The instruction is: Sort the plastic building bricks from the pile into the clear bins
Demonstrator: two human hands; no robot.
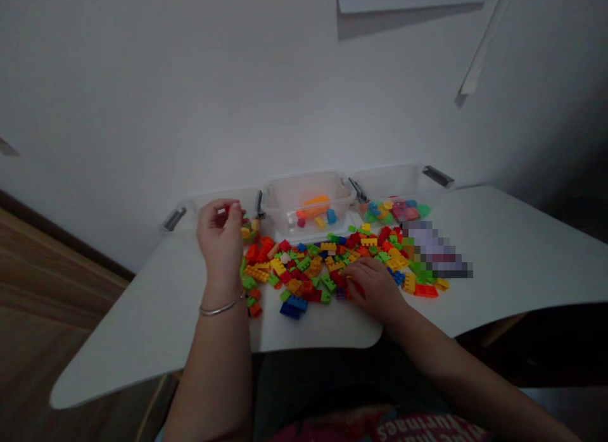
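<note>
Raised over the left clear bin (244, 198), my left hand (219, 233) is closed in a pinch, and a red toy brick (228, 209) shows between its fingertips. My right hand (376, 287) rests low in the pile of toy bricks (304, 263), its fingers curled down among red and yellow pieces. What those fingers grip, if anything, is hidden. Red, yellow, green, orange and blue bricks lie loose in front of both hands. Two blue bricks (293, 307) lie at the pile's near edge.
Against the wall stand the middle clear bin (306, 183), with a few pieces inside, and the right clear bin (389, 179), holding several colourful pieces. A blurred-out flat item (437, 249) lies right of the pile on the white table (513, 252).
</note>
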